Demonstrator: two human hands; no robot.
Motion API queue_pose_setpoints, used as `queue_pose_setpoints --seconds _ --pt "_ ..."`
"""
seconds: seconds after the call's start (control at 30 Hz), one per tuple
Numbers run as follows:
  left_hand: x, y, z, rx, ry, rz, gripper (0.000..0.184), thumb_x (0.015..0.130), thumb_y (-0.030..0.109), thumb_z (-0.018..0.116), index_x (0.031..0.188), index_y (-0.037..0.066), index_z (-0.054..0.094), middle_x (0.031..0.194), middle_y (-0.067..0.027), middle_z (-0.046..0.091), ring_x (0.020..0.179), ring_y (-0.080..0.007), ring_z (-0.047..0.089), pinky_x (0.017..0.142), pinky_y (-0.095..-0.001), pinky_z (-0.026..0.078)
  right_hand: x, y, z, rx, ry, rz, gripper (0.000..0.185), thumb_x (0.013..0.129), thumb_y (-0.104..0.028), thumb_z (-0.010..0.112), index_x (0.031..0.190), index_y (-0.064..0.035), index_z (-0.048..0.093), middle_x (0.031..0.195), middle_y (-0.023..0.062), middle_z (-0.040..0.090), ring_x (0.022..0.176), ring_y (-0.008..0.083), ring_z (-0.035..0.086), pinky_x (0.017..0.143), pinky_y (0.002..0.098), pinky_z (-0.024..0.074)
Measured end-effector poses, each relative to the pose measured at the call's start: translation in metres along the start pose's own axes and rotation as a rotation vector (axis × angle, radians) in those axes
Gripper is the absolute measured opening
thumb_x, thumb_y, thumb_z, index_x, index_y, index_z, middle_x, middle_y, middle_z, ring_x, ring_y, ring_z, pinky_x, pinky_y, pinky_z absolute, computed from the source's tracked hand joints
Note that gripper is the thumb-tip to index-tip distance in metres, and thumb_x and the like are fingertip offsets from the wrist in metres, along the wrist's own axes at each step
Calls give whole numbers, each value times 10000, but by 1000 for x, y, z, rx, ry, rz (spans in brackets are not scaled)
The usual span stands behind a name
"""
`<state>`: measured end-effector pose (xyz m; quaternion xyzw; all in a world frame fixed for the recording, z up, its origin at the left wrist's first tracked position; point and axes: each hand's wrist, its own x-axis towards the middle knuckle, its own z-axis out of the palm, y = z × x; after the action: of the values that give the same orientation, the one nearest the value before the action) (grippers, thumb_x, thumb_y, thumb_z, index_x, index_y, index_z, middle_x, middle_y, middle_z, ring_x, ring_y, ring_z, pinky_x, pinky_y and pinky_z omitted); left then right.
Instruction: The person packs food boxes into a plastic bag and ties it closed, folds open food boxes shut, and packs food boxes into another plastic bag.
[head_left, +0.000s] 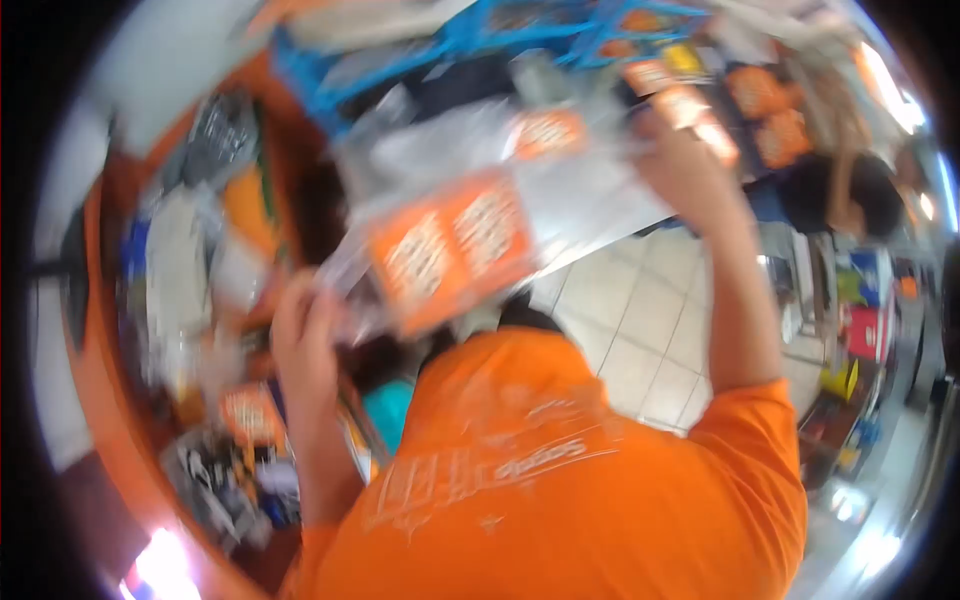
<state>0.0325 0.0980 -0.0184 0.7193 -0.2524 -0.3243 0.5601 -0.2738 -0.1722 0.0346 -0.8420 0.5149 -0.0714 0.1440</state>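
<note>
1. Packet: the clear-wrapped packet (pixel 455 250) with two orange-and-white printed panels lies before the torso, between the two hands and nearer the left. Whether it rests on the pale plastic sheeting (pixel 590 200) behind it or is lifted clear cannot be told.
2. Risk of slipping: the wrapping appears thin and slick. With support seen at one corner only, a loosened pinch could let the packet slide toward the tiled floor (pixel 635 310).
3. Risk of tearing or snagging: a sharp pull on that corner could split the film or drag the loose sheeting along with it.
4. Left hand (pixel 305 325): the forearm rises from the lower edge of the view. The fingers bend inward and appear to grasp the wrapping's left corner, the thumb side facing the packet.
5. Right hand (pixel 675 155): the arm reaches forward, bent at the elbow, and the hand turns inward beside orange-and-white packs (pixel 690 115). Motion blur hides the fingertips; whether they grip a pack, the sheeting or nothing cannot be told.
6. Surroundings: a blue rack (pixel 470 45) stands beyond the sheeting.
</note>
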Motion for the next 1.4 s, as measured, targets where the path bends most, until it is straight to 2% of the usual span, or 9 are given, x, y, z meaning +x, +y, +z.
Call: queue_pose_setpoints --seconds 0.13,0.4,0.47,0.63,0.67,0.7,0.83,1.2,1.4 --pt "20 20 33 -87 -29 164 136 973 87 521 1103 51 542 686 6 500 521 -60 443 466 -190 360 20 5 32 445 -18 -404 287 792 -221 644 942 23 618 907 193 652 850 288 622 750 401 489" --pt "-2 120 117 -230 -387 377 955 791 51 685 1536 123 93 910 -76 539 717 -118 517 584 -194 422 -11 29 5 1362 -159 -245 237 875 -192 549 956 18 622 859 98 661 835 166 623 736 316 487" --pt "-1 136 128 -186 -414 172 804 838 -12 706 1492 125 259 974 -84 533 743 -176 509 696 -300 454 -24 46 -7 1586 -158 -366 276 896 -201 542 1037 31 586 907 99 644 850 169 608 758 310 481" --pt "8 119 184 -506 -584 81 1037 707 101 728 1535 109 104 1010 -71 472 793 -139 469 642 -257 435 -38 104 -48 1506 -252 -206 191 895 -163 560 970 10 589 987 103 609 901 171 575 766 322 472" --pt "13 118 197 -593 -639 51 985 746 153 716 1530 93 123 1033 -78 476 829 -152 464 696 -276 430 -35 115 -52 1511 -280 -130 163 888 -151 561 933 1 599 1011 108 603 916 170 570 761 320 470" --pt "25 111 204 -641 -662 -22 897 789 181 684 1519 75 173 1076 -105 489 872 -175 463 726 -294 412 -14 144 -33 1112 -28 -442 167 883 -154 570 938 -10 633 925 80 635 818 143 592 707 301 476" --pt "100 95 250 -618 -645 -252 617 783 13 591 1362 39 379 1014 -132 531 798 -218 494 689 -356 406 38 178 -48 1526 -253 98 337 981 -248 516 1197 2 581 1127 119 675 1016 178 648 926 295 487" --pt "50 103 246 -415 -609 -180 510 883 99 560 1357 39 381 957 -77 516 736 -138 477 631 -280 372 -11 221 -54 1494 -234 -70 366 981 -236 507 1222 23 600 1198 128 653 1093 210 634 943 298 474" --pt "32 88 255 -205 -488 -234 445 928 112 544 1343 42 400 753 -18 485 556 -55 378 502 -199 289 20 377 65 663 162 359 453 867 -12 428 1302 -16 552 1278 184 596 1212 309 559 1004 383 432"
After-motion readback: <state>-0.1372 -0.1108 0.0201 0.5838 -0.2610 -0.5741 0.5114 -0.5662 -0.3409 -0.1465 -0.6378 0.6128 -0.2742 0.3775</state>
